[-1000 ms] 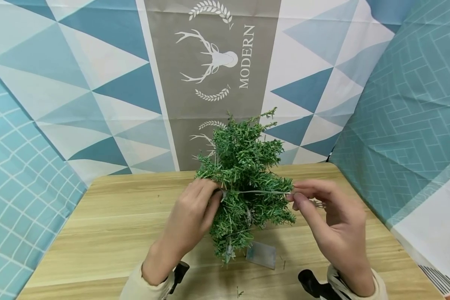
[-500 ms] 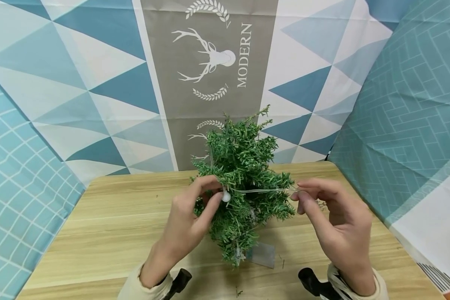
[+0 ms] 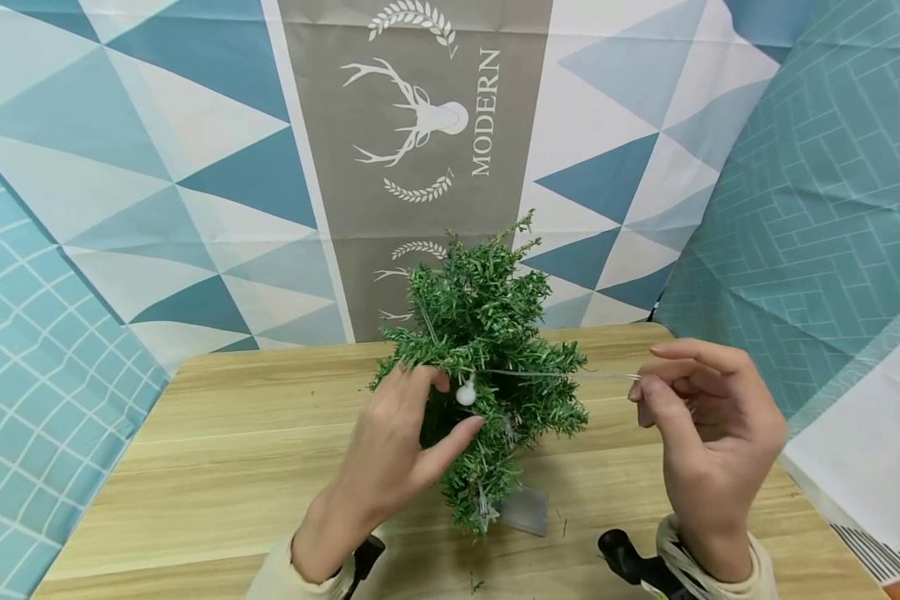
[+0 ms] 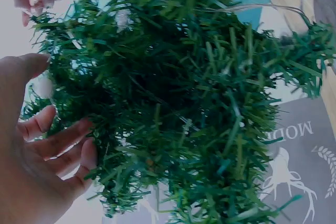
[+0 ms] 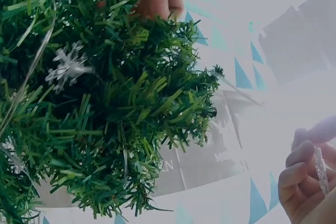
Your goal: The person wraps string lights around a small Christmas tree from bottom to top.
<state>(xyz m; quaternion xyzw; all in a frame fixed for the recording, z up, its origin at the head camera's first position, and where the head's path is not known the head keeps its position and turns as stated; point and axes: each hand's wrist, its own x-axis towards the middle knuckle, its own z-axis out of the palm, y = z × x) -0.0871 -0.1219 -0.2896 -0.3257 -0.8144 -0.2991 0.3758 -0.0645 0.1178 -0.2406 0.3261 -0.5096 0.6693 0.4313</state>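
A small artificial Christmas tree (image 3: 495, 308) stands mid-table, with a clear wire string of lights wound through it. My right hand (image 3: 712, 425), right of the tree, pinches the light string (image 3: 570, 374), which runs taut from the branches. In the right wrist view a clear, textured ornament (image 5: 321, 171) shows at its fingers. My left hand (image 3: 390, 442) is at the tree's left side, thumb and fingers spread around a white round bulb (image 3: 466, 393) without gripping it. Several fingertips reach into the branches. A clear snowflake (image 5: 68, 67) sits among the needles, and a clear ornament (image 3: 484, 510) hangs low in front.
A greyish flat rectangular piece (image 3: 525, 510) lies on the wooden table (image 3: 232, 425) by the tree's foot. Loose green needles (image 3: 477, 585) lie near the front. Patterned cloth walls (image 3: 232, 208) stand behind and at both sides.
My right hand has moved right, drawing the light string out from the tree. My left thumb and fingers have spread apart, and the white bulb has come into view between them.
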